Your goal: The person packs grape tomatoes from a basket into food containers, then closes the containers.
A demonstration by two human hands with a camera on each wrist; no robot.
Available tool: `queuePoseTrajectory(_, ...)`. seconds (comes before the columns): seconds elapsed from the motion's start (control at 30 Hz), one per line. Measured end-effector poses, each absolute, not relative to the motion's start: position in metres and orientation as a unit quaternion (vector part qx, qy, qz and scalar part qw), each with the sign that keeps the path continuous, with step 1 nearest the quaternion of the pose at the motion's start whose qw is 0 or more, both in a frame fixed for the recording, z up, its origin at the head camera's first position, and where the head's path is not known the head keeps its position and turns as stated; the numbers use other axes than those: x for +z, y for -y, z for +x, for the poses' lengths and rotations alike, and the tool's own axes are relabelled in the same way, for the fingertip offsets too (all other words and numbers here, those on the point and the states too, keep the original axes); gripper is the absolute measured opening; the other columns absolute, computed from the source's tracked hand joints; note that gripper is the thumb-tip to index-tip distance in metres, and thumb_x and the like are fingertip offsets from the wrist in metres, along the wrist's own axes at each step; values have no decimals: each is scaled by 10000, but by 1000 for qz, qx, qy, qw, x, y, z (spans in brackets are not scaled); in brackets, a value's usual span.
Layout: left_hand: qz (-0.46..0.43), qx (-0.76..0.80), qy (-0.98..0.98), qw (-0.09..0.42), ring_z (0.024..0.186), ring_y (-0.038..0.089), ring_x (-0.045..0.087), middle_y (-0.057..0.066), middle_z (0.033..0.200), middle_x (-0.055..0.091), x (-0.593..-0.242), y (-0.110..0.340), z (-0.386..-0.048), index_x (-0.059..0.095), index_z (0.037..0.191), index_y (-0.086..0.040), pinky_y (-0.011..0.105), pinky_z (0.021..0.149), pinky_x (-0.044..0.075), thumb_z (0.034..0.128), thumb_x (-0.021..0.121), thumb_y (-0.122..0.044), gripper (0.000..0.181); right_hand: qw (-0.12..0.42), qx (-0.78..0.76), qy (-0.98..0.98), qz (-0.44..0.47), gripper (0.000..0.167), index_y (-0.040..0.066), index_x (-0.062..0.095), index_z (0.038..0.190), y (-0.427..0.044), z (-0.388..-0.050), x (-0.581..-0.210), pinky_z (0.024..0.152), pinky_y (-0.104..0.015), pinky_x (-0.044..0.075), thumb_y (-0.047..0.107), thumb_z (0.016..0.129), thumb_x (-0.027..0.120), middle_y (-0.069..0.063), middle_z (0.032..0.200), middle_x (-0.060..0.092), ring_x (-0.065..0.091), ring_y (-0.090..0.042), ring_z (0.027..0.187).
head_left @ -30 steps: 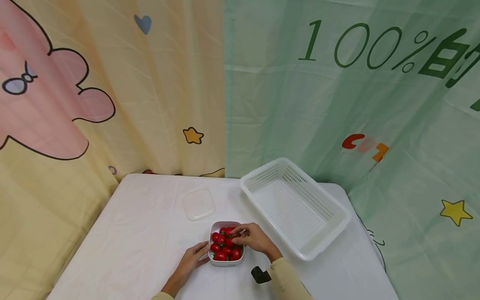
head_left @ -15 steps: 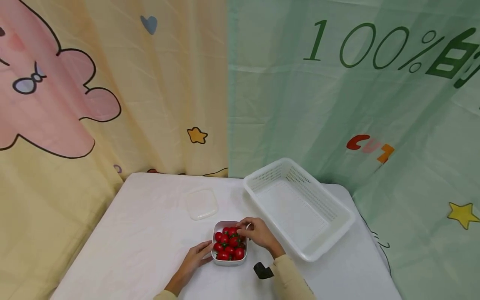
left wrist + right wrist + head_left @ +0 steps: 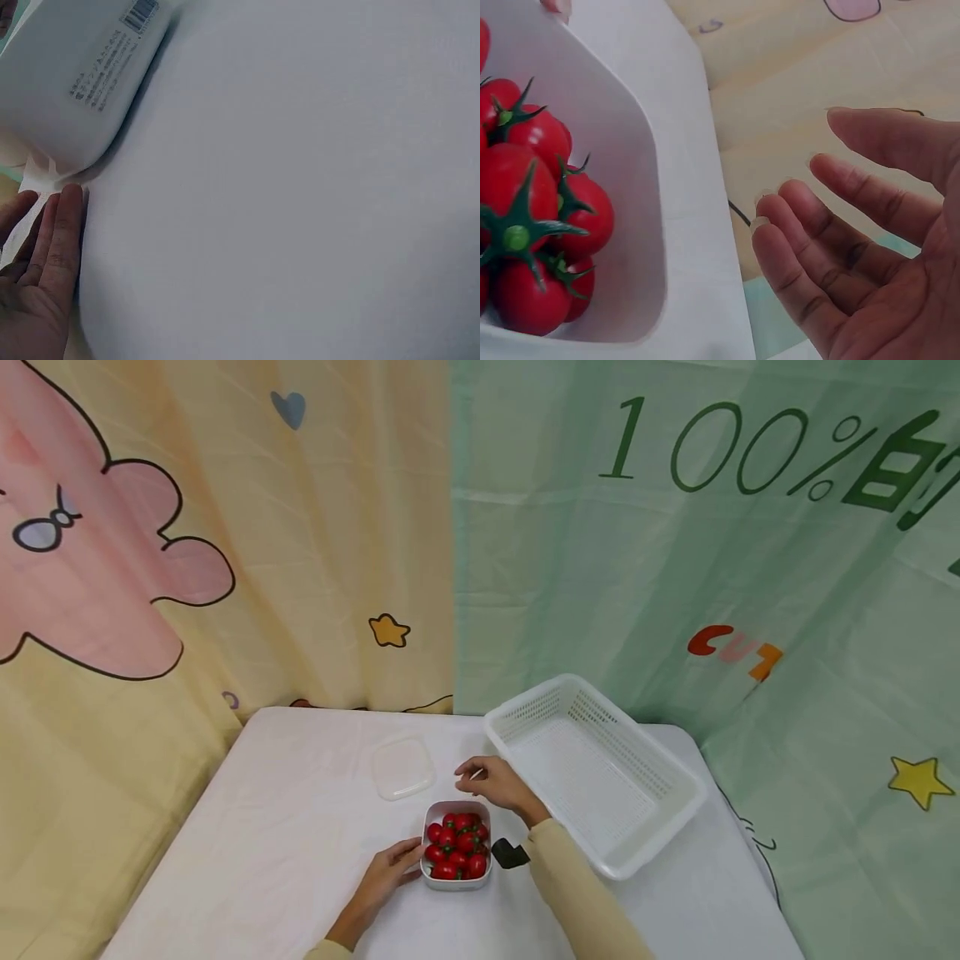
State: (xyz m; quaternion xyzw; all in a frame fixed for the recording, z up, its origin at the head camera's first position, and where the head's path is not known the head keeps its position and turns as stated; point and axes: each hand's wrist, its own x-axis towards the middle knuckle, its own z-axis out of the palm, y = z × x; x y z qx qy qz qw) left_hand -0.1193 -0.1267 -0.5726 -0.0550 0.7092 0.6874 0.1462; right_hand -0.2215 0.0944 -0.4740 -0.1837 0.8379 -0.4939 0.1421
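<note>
Several red cherry tomatoes (image 3: 457,852) with green stems lie in a small white square container (image 3: 456,886) on the table. My left hand (image 3: 384,878) rests at the container's left side, fingers fairly straight and touching it or nearly so. In the left wrist view those fingers (image 3: 64,232) stretch out beside the white container wall, which carries printed text and a barcode. My right hand (image 3: 495,782) hovers just beyond the container's far edge. Its fingers (image 3: 795,270) are loosely bent in the right wrist view, with nothing between them. A clear lid (image 3: 402,768) lies flat behind the container.
A large white perforated plastic basket (image 3: 652,852) stands at the right of the table, slanted, beside my right forearm. White cloth covers the table (image 3: 247,860). Printed curtains (image 3: 337,568) hang right behind the table's far edge and along its sides.
My right hand has lifted off the tomatoes and moved away, past the container's far edge towards the lid. My left hand stays at the container's side.
</note>
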Motion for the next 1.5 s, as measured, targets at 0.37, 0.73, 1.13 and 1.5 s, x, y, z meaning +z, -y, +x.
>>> queuePoseTrajectory(0.37, -140, 678, -717, 75, 1276, 390, 429, 308, 1370, 446, -547, 171, -168, 385, 1379, 139, 444, 1085, 405, 1018, 475, -336, 603, 238, -547, -794, -114, 423, -21, 630, 1140, -63, -273, -468, 880, -372, 561, 355, 948, 606, -212, 1112, 640, 627, -345, 1032)
queuePoseTrajectory(0.73, -222, 720, -653, 77, 1252, 325, 351, 263, 1425, 296, -545, 190, -212, 243, 1461, 101, 414, 1112, 357, 1016, 393, -446, 720, 306, -572, -761, 11, 702, -61, 510, 1328, -36, -305, -496, 940, -400, 509, 535, 955, 497, -258, 1282, 540, 530, -400, 1145)
queuePoseTrajectory(1.13, -242, 723, -640, 95, 1239, 323, 355, 249, 1418, 310, -537, 185, -228, 197, 1453, 124, 437, 1122, 356, 1006, 343, -519, 796, 319, -582, -744, 72, 803, -31, 364, 1437, -13, -308, -506, 957, -387, 493, 552, 919, 553, -203, 1417, 431, 490, -337, 1094)
queuePoseTrajectory(1.5, -253, 753, -599, 103, 1194, 300, 379, 224, 1325, 358, -539, 180, -231, 213, 1426, 148, 467, 1120, 356, 1024, 353, -441, 727, 338, -610, -712, 81, 807, -45, 328, 1456, -19, -307, -518, 1025, -453, 458, 506, 922, 581, -214, 1444, 401, 454, -382, 1201)
